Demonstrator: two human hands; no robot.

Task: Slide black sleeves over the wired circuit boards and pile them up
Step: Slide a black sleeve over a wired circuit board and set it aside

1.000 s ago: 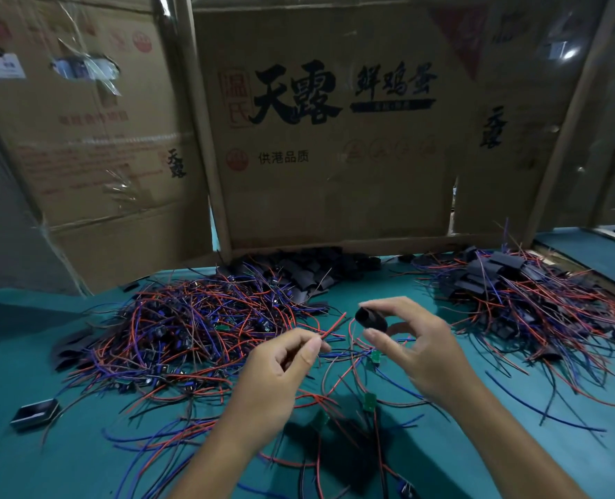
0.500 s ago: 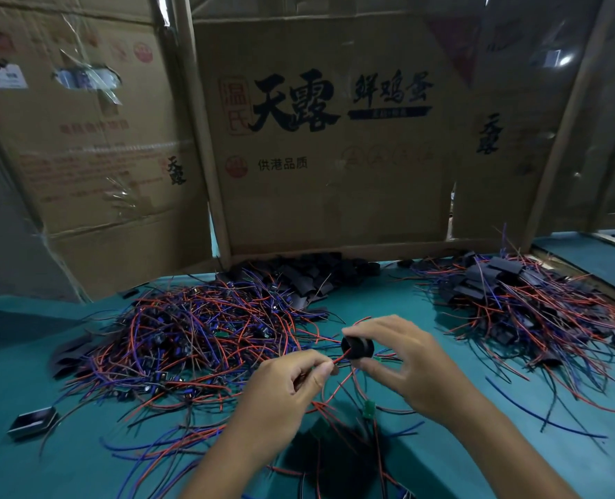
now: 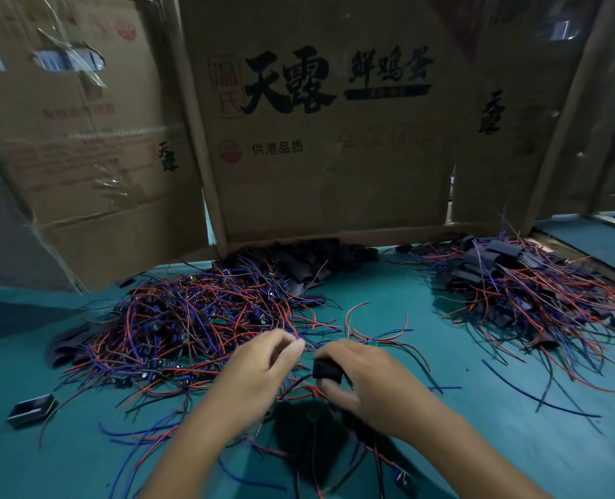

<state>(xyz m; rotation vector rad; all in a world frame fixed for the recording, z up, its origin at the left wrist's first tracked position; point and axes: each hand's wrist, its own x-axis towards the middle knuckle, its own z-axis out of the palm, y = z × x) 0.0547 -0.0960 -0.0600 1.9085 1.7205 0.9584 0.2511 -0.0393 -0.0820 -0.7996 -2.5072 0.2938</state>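
Nearest the camera, both bare forearms reached over the teal felt-covered table [image 3: 443,318]. The right hand [image 3: 374,379] pinched a short black tubular sleeve [image 3: 327,370] between thumb and fingers, holding it just above the table. Just left of the sleeve, the left hand [image 3: 259,372] had its fingertips drawn together near thin red and black wires [image 3: 299,387] that ran toward the sleeve; the blur hid whether it truly gripped them. The two hands sat close together, almost touching. No circuit board could be made out at the sleeve.

Left of the sleeve and a little farther off lay a broad tangle of red, blue and black wired boards without sleeves [image 3: 190,325]. Behind that tangle, a heap of loose black sleeves [image 3: 306,261] lay against the upright brown cardboard box printed with black Chinese characters [image 3: 335,156]. Well to the right of the held sleeve, the mound of finished sleeved boards with trailing wires [image 3: 522,282] rested. At the far left table edge sat a small dark open-ended casing [image 3: 32,410].
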